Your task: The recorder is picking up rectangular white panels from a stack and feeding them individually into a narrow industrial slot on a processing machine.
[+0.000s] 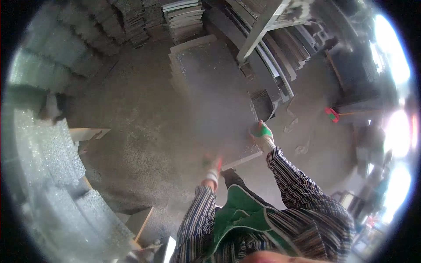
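I am inspecting by remote feed a grey panel [219,101], which is lying lengthwise in mid-view, ahead of the green apron [243,210]. The left hand [212,164], gloved, is reaching to the panel's near left corner; blur is hiding its fingers, so I cannot tell its grip. The right hand [262,133], in a white-and-green glove, is meeting the right edge near the closer corner, fingers bending there; I cannot tell whether they are pinching it. Clear-wrapped bundles [48,149] are standing at left, stacked boards [184,17] beyond the far end; a red broom head [332,115] is lying at right. Any markings are showing too blurred to read.
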